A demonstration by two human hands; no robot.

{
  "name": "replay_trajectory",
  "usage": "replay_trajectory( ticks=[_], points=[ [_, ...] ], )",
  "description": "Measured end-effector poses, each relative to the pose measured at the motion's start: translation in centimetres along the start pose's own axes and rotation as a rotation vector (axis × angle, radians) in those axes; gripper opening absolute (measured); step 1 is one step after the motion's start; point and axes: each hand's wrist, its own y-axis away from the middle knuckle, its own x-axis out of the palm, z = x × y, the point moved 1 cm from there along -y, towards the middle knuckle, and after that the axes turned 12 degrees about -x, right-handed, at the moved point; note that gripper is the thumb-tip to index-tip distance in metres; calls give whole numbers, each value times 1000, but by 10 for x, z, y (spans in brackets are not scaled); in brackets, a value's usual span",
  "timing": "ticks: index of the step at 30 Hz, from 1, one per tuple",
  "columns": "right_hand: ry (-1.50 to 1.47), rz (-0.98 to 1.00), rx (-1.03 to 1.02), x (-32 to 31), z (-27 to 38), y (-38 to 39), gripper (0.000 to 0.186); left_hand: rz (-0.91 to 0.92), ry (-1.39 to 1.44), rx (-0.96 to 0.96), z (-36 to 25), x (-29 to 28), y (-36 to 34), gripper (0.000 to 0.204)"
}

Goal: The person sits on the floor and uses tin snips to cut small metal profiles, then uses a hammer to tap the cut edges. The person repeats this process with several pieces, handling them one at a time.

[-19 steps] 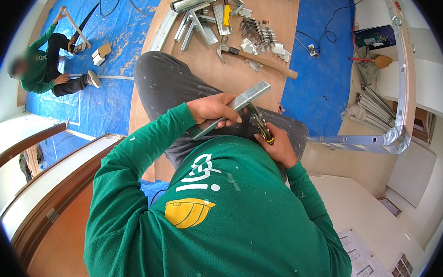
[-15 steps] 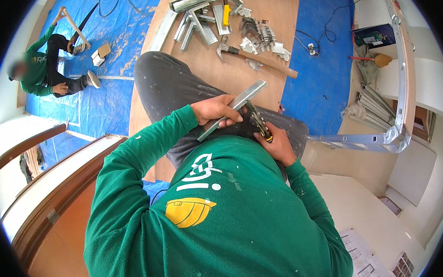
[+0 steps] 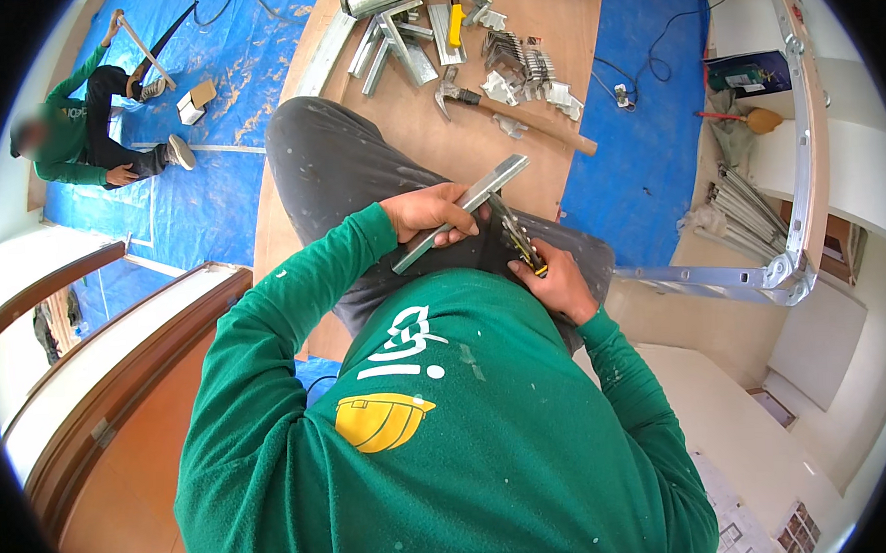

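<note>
My left hand (image 3: 428, 214) is closed around a short galvanized metal channel (image 3: 499, 180), held at a slant above my lap. My right hand (image 3: 561, 280) grips a plier-like hand tool (image 3: 515, 235) with black and yellow handles. The tool's metal jaws point up and left and meet the channel's lower side close to my left fingertips. Whether they bite on the metal is hard to see. Beyond my knees, a claw hammer (image 3: 452, 93) lies beside a pile of thin metal brackets (image 3: 520, 64). Cut channel pieces (image 3: 398, 51) and a yellow-handled tool (image 3: 455, 28) are further up.
I sit on a wooden board (image 3: 547, 166) laid over blue sheeting (image 3: 630, 182). A co-worker (image 3: 67, 131) sits on the sheeting at far left, near a small open box (image 3: 196, 97). On the right stand a ladder (image 3: 806, 122) and bundled metal rods (image 3: 745, 213); a cable (image 3: 660, 50) runs there.
The channel has turned slightly in my left hand and now shows its narrow side more. The tool has stayed close against it. My view has shifted a little.
</note>
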Motion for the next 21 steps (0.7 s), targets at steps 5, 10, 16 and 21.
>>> replay_trajectory(
  ticks=[5, 10, 16, 21],
  points=[
    [-12, -60, -30, -1, -2, 1, 41, 31, 21, 19, 1, -2, -4, 30],
    [15, -40, -1, 4, -1, -1, 42, 28, 9, 33, 2, -2, -4, 29],
    [5, -41, -8, 11, -15, 1, 41, -32, -60, 11, 2, -4, -10, 32],
    [-25, 43, 14, 5, -20, 0, 40, -28, -77, 12, 2, -5, -12, 32]
  ],
)
